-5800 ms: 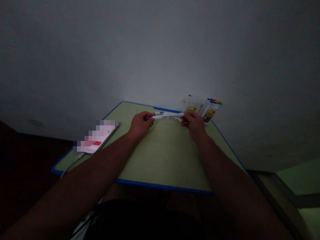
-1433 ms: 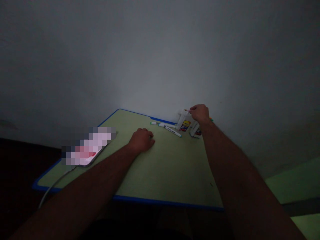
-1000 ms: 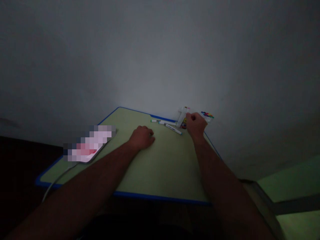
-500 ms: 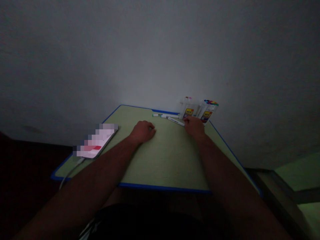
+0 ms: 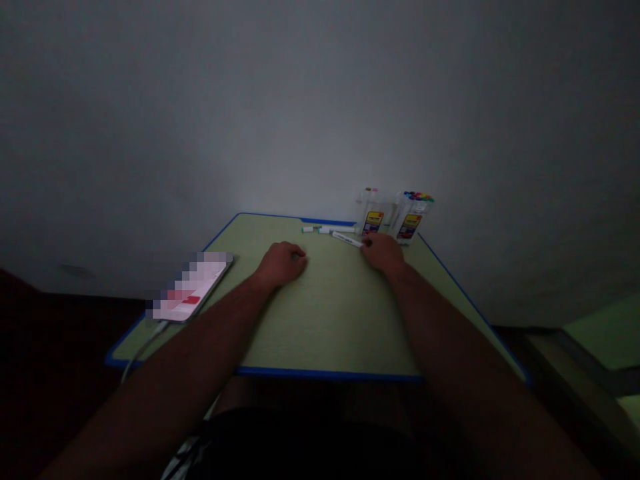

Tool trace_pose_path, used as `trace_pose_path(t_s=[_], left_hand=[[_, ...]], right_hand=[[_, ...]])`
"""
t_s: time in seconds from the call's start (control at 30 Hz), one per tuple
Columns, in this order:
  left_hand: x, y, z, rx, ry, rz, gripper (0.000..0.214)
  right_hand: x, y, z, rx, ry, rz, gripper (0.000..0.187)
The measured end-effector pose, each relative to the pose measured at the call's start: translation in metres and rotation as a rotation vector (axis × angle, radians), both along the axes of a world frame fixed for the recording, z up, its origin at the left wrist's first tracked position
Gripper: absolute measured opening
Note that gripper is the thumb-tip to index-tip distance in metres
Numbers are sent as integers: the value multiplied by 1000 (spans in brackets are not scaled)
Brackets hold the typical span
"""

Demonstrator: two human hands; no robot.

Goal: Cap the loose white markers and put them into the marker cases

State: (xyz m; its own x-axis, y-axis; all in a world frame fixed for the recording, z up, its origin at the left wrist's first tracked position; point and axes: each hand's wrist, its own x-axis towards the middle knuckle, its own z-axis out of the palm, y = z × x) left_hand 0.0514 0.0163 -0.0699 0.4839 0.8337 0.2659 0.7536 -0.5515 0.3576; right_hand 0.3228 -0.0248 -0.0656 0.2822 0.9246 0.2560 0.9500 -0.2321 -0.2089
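My right hand (image 5: 384, 253) is closed on one end of a white marker (image 5: 347, 239), which points to the left over the tabletop. My left hand (image 5: 283, 263) rests on the table with its fingers curled in, and nothing shows in it. Behind the held marker lie a white marker with a blue end (image 5: 326, 231) and another with a green end (image 5: 307, 230). Just beyond my right hand stand two clear marker cases. A few pens show in the left case (image 5: 373, 215), while many bright caps fill the top of the right case (image 5: 411, 220).
A phone (image 5: 200, 287) lies at the table's left side, its screen lit and partly blurred out, with a white cable (image 5: 145, 347) running off the front edge. The light table (image 5: 330, 320) has a blue rim and stands against a grey wall (image 5: 300, 120).
My view has shifted a little. Both hands, the markers and the cases keep nearly the same places relative to the table, and my right hand still grips the marker.
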Motion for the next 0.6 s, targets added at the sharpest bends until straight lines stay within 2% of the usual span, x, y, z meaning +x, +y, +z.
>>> trace_pose_path(t_s=[0.6], left_hand=[[0,0,0,-6,16,23,35]], right_hand=[[-2,1,1,-35,18,47,25]])
